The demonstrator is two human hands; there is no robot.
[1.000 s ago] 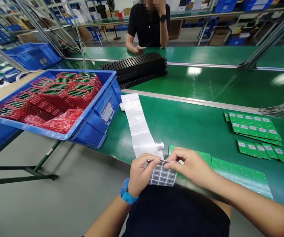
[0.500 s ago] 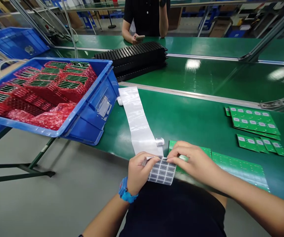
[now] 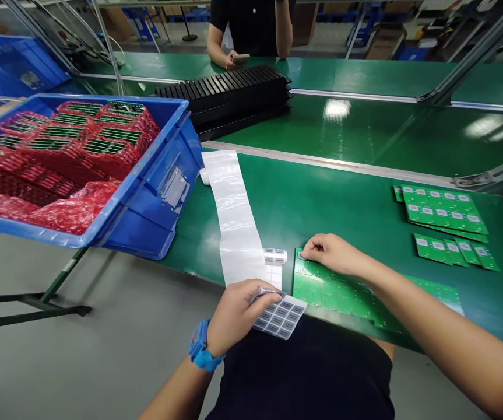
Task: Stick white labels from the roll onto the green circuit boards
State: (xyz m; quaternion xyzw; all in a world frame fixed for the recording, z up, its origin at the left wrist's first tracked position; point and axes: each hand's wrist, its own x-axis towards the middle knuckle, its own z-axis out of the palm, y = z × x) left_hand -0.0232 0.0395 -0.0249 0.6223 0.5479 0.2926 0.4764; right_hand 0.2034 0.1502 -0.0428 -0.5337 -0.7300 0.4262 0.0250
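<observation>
My left hand [image 3: 237,312] grips a strip of printed grey labels [image 3: 281,318] at the table's near edge, thumb on top. The strip's white backing [image 3: 239,216] runs away from me across the table. My right hand [image 3: 334,254] has its fingers pinched at the far left corner of a green circuit board panel [image 3: 321,287]. Under the fingertips a small label [image 3: 302,255] shows in part, against the board's surface. To the right lies another green board panel [image 3: 435,291], partly behind my right forearm.
Labelled green boards [image 3: 443,209] are stacked at the right, with smaller boards [image 3: 454,251] nearer me. A blue crate [image 3: 146,204] of red-wrapped boards stands at the left. Black ridged trays [image 3: 242,99] lie farther back. Across the table a person [image 3: 251,29] holds a phone.
My right hand has moved from the label strip to the board's far left corner. My left hand has shifted slightly left and down, still with the strip, which now tilts.
</observation>
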